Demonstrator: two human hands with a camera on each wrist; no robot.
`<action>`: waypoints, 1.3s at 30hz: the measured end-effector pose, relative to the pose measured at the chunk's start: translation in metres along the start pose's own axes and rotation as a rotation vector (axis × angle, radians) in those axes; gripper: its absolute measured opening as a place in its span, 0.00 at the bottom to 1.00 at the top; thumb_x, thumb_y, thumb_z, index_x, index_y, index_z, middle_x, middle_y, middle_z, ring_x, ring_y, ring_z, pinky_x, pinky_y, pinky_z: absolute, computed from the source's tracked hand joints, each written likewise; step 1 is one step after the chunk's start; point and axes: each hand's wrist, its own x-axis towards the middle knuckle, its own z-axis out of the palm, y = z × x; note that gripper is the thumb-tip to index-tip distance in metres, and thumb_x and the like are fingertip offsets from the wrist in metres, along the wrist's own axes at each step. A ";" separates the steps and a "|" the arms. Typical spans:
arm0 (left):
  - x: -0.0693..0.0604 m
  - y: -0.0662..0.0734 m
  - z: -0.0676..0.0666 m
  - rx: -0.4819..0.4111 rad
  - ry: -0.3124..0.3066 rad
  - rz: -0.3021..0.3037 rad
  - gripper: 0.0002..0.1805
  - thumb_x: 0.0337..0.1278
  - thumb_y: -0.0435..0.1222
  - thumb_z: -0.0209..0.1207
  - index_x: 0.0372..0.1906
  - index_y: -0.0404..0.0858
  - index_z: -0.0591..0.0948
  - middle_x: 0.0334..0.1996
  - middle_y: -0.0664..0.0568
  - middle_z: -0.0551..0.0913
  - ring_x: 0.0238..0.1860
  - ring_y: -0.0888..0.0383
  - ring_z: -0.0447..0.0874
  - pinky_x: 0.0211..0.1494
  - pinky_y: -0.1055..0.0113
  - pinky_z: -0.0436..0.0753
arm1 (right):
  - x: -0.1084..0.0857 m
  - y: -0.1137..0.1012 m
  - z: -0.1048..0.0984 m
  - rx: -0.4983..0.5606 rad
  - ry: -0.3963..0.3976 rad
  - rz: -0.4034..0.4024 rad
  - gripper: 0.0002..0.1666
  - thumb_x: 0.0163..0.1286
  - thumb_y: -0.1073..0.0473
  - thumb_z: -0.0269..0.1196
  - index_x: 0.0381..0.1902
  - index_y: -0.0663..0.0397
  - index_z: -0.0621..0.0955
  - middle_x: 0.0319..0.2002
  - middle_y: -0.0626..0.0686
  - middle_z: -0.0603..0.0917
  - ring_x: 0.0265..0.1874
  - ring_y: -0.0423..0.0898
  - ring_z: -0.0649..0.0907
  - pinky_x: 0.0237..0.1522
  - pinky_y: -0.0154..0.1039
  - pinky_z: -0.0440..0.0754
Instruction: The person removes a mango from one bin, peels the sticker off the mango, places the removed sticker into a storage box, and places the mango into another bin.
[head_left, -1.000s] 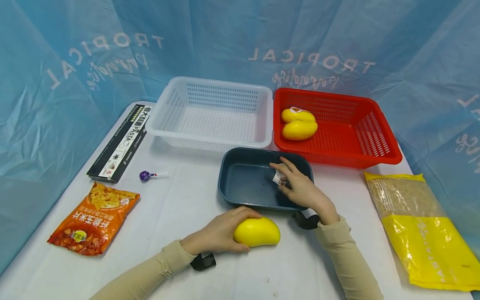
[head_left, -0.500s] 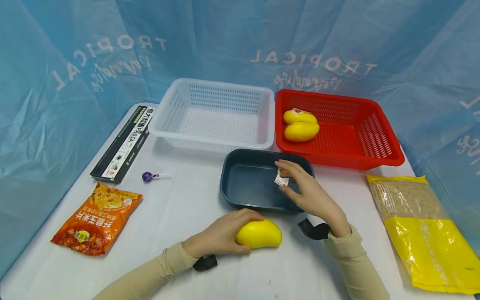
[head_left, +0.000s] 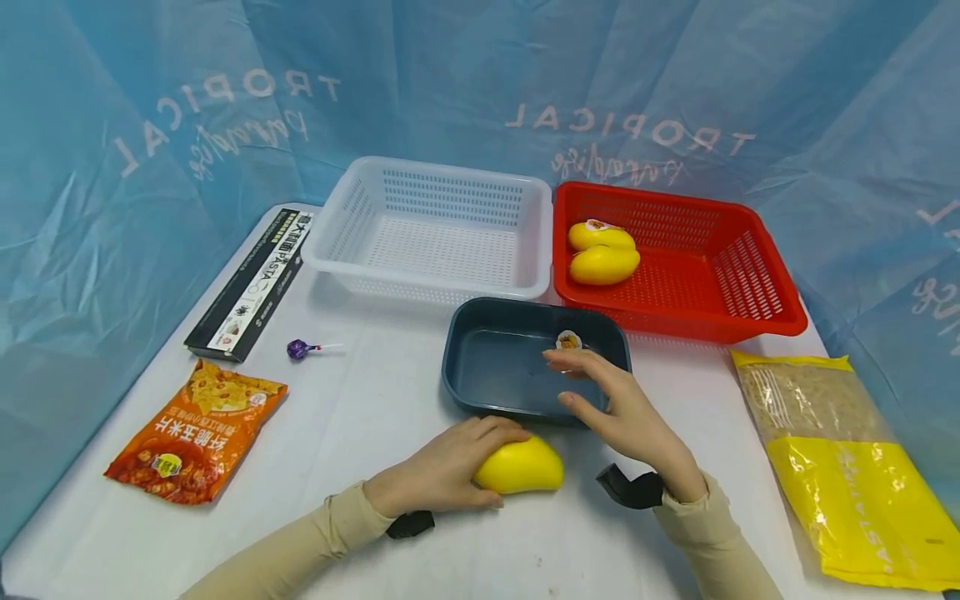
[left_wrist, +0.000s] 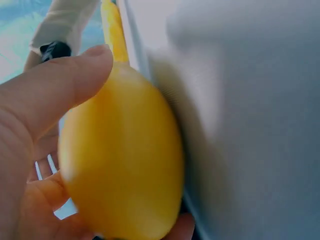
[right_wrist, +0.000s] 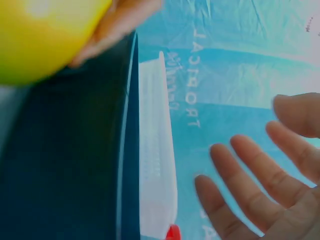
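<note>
My left hand [head_left: 435, 472] grips a yellow mango [head_left: 522, 465] on the white table, in front of a dark blue tray [head_left: 483, 371]. Close up in the left wrist view, the thumb lies along the top of the mango [left_wrist: 125, 155] and fingers curl beneath it. My right hand [head_left: 630, 414] hovers over the tray's front right corner with fingers spread and nothing held; the right wrist view shows the same spread fingers [right_wrist: 250, 185]. Inside the tray, by its right end, lies a small white piece with a round orange print [head_left: 568, 340], partly hidden by my right hand.
Behind the tray stand a white basket [head_left: 450, 287] and a red basket [head_left: 675, 321], the red one holding two mangoes [head_left: 603, 264]. At left lie a black pasta box [head_left: 247, 287], a purple lollipop [head_left: 298, 349] and an orange snack bag [head_left: 197, 433]. A yellow pasta bag [head_left: 840, 467] lies right.
My right hand has drawn back from the small printed piece, toward me and slightly right, leaving it in the tray. My left hand stays on the mango.
</note>
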 end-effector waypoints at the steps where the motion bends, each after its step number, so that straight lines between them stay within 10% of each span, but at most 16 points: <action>1: 0.000 0.001 -0.002 0.001 0.003 0.003 0.43 0.47 0.48 0.71 0.69 0.46 0.66 0.66 0.52 0.69 0.63 0.55 0.70 0.68 0.56 0.71 | -0.002 0.000 0.001 0.019 0.008 -0.014 0.33 0.62 0.70 0.64 0.65 0.50 0.72 0.57 0.54 0.80 0.53 0.43 0.80 0.55 0.33 0.80; 11: -0.003 0.010 -0.020 0.022 0.107 0.047 0.24 0.56 0.43 0.66 0.57 0.45 0.78 0.63 0.52 0.75 0.62 0.55 0.73 0.65 0.57 0.74 | -0.012 0.003 0.013 0.196 -0.022 -0.054 0.24 0.64 0.72 0.61 0.58 0.57 0.76 0.56 0.53 0.81 0.53 0.38 0.82 0.53 0.35 0.81; 21: -0.005 0.004 -0.039 -0.081 0.487 0.203 0.14 0.57 0.31 0.64 0.49 0.41 0.82 0.48 0.54 0.85 0.50 0.58 0.81 0.57 0.65 0.80 | -0.015 0.001 0.029 0.320 -0.081 -0.111 0.22 0.65 0.74 0.58 0.57 0.60 0.77 0.50 0.63 0.82 0.48 0.49 0.84 0.51 0.37 0.83; 26: -0.004 0.000 -0.040 -0.137 0.584 0.233 0.17 0.56 0.27 0.63 0.52 0.37 0.79 0.50 0.48 0.83 0.53 0.53 0.80 0.56 0.65 0.81 | -0.015 0.001 0.039 0.344 -0.131 -0.089 0.22 0.66 0.74 0.58 0.57 0.58 0.77 0.51 0.64 0.82 0.49 0.47 0.83 0.52 0.38 0.83; 39: -0.001 -0.024 -0.056 -0.352 0.705 -0.040 0.32 0.53 0.27 0.65 0.65 0.37 0.70 0.59 0.43 0.75 0.58 0.49 0.74 0.57 0.54 0.77 | -0.016 0.003 0.063 0.282 -0.218 -0.079 0.24 0.63 0.65 0.66 0.58 0.53 0.78 0.61 0.59 0.79 0.64 0.46 0.75 0.67 0.36 0.71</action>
